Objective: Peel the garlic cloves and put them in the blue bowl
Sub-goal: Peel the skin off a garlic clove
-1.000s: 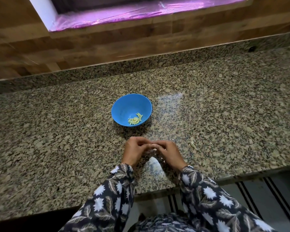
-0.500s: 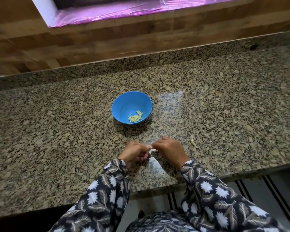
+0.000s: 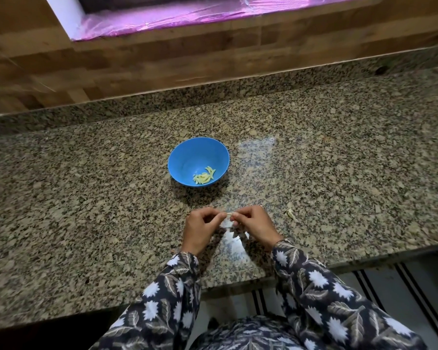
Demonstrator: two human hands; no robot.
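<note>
A blue bowl (image 3: 185,157) stands on the granite counter, with several peeled pale-yellow garlic cloves (image 3: 204,176) lying at its bottom right. Just in front of the bowl, my left hand (image 3: 200,229) and my right hand (image 3: 254,224) meet fingertip to fingertip over the counter. Between them they pinch one small pale garlic clove (image 3: 228,215), mostly hidden by the fingers. A scrap of garlic skin (image 3: 290,213) lies on the counter to the right of my right hand.
The speckled granite counter (image 3: 86,198) stretches left and right, with its front edge (image 3: 339,263) close to my body. A raised granite ledge (image 3: 213,94) and a wooden wall run along the back. Striped floor shows below on the right.
Both hands stay together on the clove, working at it with small shifts of the fingers. The bowl and its cloves have not moved.
</note>
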